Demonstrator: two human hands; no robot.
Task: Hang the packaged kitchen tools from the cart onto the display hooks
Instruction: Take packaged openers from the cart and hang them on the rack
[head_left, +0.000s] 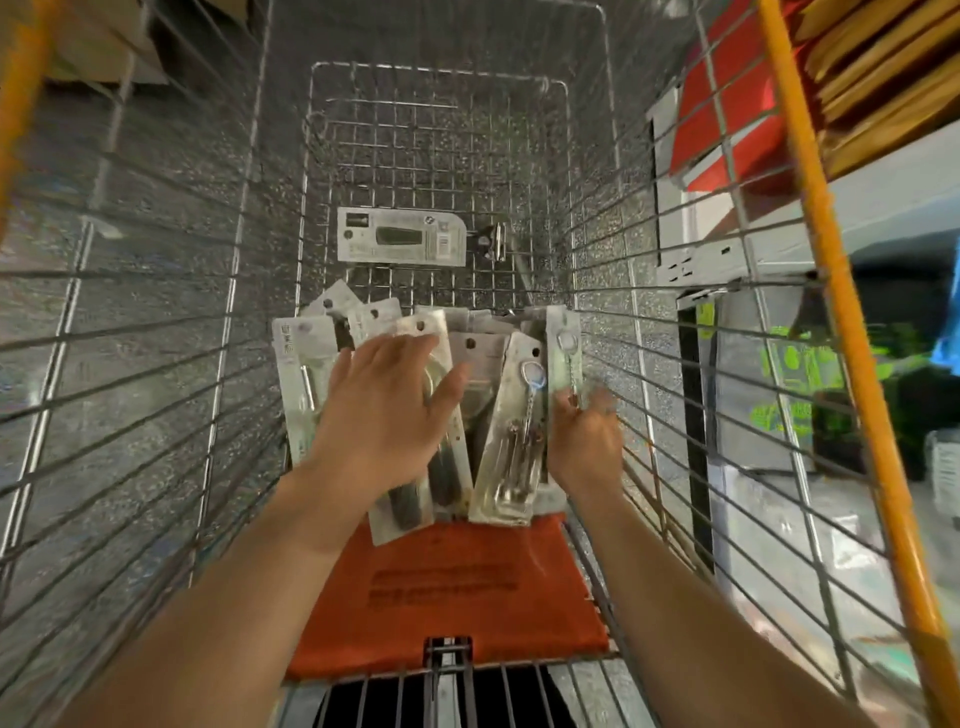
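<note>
reaching: both hands are down in the silver wire shopping cart (156, 312), at what looks like the pick-up step; no display hooks are in view.
left grip: left hand (384, 415) lies flat on top of the packs, fingers spread and straight, pressing on them and closed round nothing.
right grip: right hand (584, 441) is at the pile's right edge and blurred; its fingers look curled by the outermost pack, but i cannot tell whether it has hold of one.
task things: pile of clear-and-white carded kitchen tool packs (306, 374) leans fanned against the orange plastic seat flap (441, 587) at the near end; a single white carded pack (400, 241) lies flat on the cart floor, well apart.
risk, toppling: the fan is loose, so lifting one pack could drag its neighbours over.
risk, slipping and snagging: slick blister fronts may slide out of a light pinch, and card corners could catch in the wire mesh.
</note>
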